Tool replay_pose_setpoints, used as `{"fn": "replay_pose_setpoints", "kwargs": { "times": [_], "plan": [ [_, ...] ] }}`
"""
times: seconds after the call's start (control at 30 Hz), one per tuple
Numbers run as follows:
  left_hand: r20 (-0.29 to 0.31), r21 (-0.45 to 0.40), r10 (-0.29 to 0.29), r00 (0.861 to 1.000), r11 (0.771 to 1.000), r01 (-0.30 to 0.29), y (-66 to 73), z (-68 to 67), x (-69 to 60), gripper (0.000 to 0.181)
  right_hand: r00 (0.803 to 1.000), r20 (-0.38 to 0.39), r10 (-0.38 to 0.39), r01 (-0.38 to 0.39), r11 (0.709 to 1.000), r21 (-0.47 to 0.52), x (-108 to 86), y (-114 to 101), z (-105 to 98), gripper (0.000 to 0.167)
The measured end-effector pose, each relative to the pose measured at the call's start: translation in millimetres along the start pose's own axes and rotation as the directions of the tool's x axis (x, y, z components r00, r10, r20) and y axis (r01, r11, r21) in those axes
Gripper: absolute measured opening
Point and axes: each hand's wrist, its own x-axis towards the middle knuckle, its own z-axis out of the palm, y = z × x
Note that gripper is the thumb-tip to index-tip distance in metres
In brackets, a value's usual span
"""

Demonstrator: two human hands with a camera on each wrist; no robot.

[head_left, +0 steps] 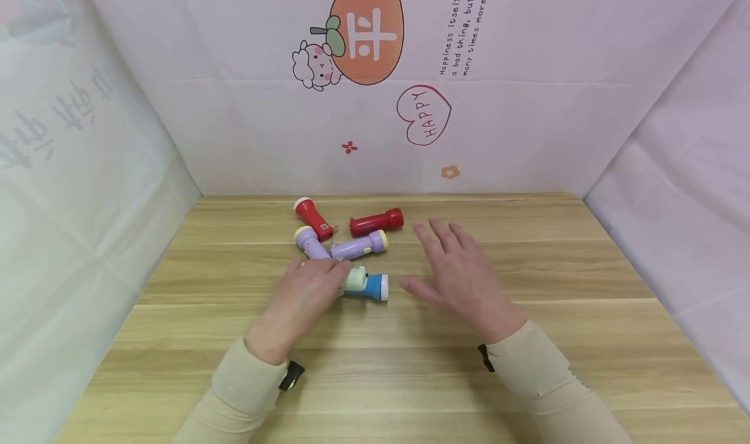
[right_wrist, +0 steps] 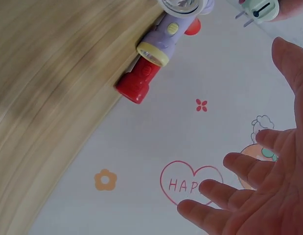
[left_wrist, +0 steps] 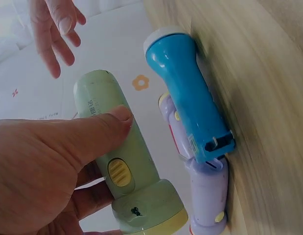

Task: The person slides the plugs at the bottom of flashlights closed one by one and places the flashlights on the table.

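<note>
Head view: left hand [head_left: 308,293] has green flashlight [head_left: 355,278] gripped just below frame center, blue flashlight [head_left: 377,288] near it. Right hand [head_left: 465,281] right of center, fingers loosely spread, holding nothing.

The head view is bright and evenly lit, with soft shadows on the desk [head_left: 404,385]; both wrist views look dimmer.
</note>
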Motion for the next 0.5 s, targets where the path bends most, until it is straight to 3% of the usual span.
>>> {"fn": "replay_pose_setpoints", "kwargs": {
  "times": [0.27,0.5],
  "plan": [
    [-0.048,-0.006,0.05,0.998,0.999,-0.05,9.2,2.3,5.6,0.045,0.997,-0.038,-0.061,0.061,0.998,0.005,-0.3,-12.7,-0.8,0.096],
    [-0.04,-0.044,0.055,0.998,0.997,-0.056,14.9,1.6,8.3,0.042,0.995,-0.036,-0.088,0.089,0.996,0.016,0.7,-19.7,0.7,0.098]
  ]
}}
